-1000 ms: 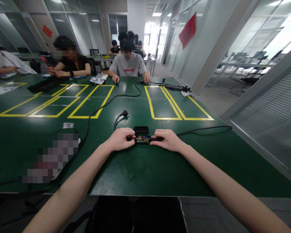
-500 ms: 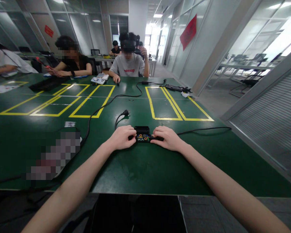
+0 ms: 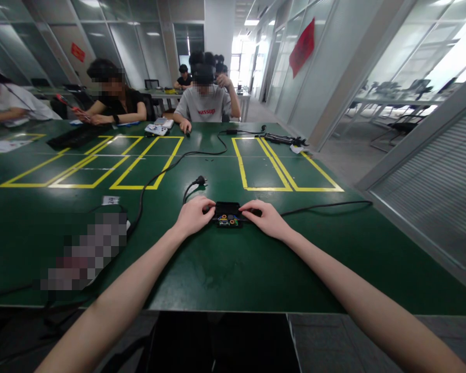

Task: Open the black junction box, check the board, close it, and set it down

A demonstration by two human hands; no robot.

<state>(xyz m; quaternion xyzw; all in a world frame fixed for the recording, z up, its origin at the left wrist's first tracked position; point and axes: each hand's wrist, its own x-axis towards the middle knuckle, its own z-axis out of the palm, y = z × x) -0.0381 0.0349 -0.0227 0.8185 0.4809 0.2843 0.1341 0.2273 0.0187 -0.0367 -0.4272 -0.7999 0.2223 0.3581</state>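
Note:
In front of me lies an opened black power adapter, its lower shell (image 3: 229, 226) holding a circuit board (image 3: 229, 220) with ring-shaped coils. Against the far side of that shell is the black adapter cover (image 3: 227, 208). My left hand (image 3: 195, 215) has its fingertips at the cover's left end. At the right end, the thumb and fingers of my right hand (image 3: 267, 218) close on the cover's edge. A black cord (image 3: 326, 207) runs off to the right from under my right hand. Beyond my left hand sits a black plug (image 3: 200, 181) on a short cable.
A blurred-out long object (image 3: 93, 248) with cables lies to the left on the green table (image 3: 225, 274). Yellow tape outlines (image 3: 266, 190) mark the far half. A folded black tripod-like item (image 3: 283, 140) rests at the back right. Co-workers (image 3: 205, 101) sit across the table.
Both hands have shifted from the ends of the lower shell up to the ends of the cover. The cover now sits closer against the shell.

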